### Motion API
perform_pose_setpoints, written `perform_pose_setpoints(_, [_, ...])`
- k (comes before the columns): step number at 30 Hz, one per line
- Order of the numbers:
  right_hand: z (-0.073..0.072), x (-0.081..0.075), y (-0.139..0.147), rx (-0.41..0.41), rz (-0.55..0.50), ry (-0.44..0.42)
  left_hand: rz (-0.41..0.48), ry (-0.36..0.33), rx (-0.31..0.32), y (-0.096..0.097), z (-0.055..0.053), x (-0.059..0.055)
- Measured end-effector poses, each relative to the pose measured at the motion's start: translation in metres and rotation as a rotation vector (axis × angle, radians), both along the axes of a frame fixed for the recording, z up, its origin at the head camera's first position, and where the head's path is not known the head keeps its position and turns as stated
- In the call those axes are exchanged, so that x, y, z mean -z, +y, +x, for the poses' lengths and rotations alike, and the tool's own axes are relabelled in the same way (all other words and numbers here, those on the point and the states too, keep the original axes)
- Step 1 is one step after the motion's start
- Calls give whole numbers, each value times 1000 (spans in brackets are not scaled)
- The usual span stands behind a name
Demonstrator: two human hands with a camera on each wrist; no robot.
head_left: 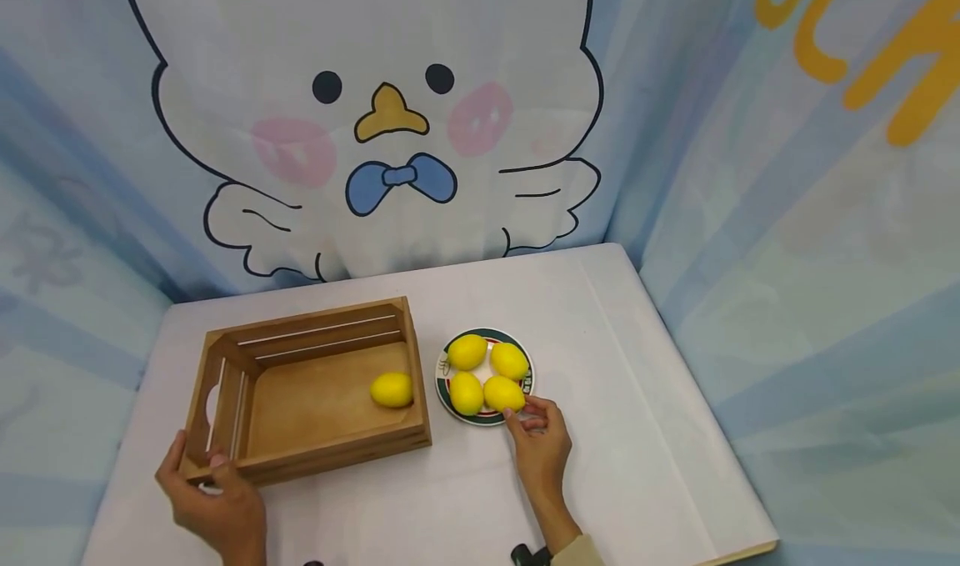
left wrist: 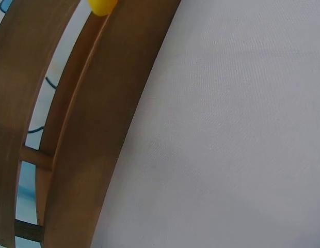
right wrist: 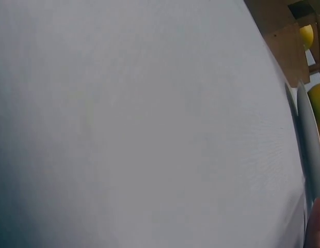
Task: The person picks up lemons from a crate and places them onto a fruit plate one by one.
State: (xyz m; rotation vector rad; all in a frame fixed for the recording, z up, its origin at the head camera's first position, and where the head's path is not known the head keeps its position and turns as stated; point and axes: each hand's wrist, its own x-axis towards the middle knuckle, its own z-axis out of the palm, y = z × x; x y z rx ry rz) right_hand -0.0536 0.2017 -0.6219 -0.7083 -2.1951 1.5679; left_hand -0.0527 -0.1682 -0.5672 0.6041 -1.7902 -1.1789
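My left hand (head_left: pixel 221 503) grips the near left corner of a slatted wooden crate (head_left: pixel 330 463), thumb over the near rim and fingers along the left end. Inside the crate, against its right wall, lies one yellow lemon (head_left: pixel 392 390). To the right stands a round plate (head_left: pixel 480 333) with a dark green rim, bearing several lemons. My right hand (head_left: pixel 543 445) pinches the plate's near right lemon (head_left: pixel 503 393) between thumb and forefinger, right at the plate's rim. The right wrist view catches the plate (right wrist: pixel 310 139) edge-on, with a finger (right wrist: pixel 316 225) beside it.
A white-covered table (head_left: pixel 622 433) carries everything. Printed curtains (head_left: pixel 465 41) hang close behind it and at both sides. Dark objects (head_left: pixel 525 554) show at the lower frame edge, one by the right sleeve (head_left: pixel 577 552).
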Motion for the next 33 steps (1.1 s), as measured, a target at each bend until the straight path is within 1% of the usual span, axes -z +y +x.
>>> perform_pose_setpoints(4, [3,0,-1,11,-15,6,-11,25,7,-2,1,1])
perform_pose_setpoints(9, [7,1,0,22,-31,15,6,22,3,-2,2,1])
perform_pose_setpoints(14, [12,2,0,7,-37,15,18,39,-8,-4,0,2])
perform_pose_setpoints(18, [15,0,1,-6,-57,23,30,52,-2,-2,-2,1])
perform_pose_setpoints(20, [15,-1,2,-11,-77,24,35,55,0,0,-2,-2])
perform_pose_setpoints(21, [15,-1,3,-15,-89,24,39,56,0,4,-1,-8])
perform_pose_setpoints(26, [14,-3,3,-20,-130,5,42,53,6,13,1,-30])
perform_pose_setpoints(27, [14,-3,2,-18,-130,1,44,57,11,14,1,-33])
perform_pose_setpoints(30, [18,-3,1,-9,-128,-9,49,59,23,14,2,-34])
perform_pose_setpoints(33, [23,-3,0,-7,-124,-21,52,56,24,12,3,-31])
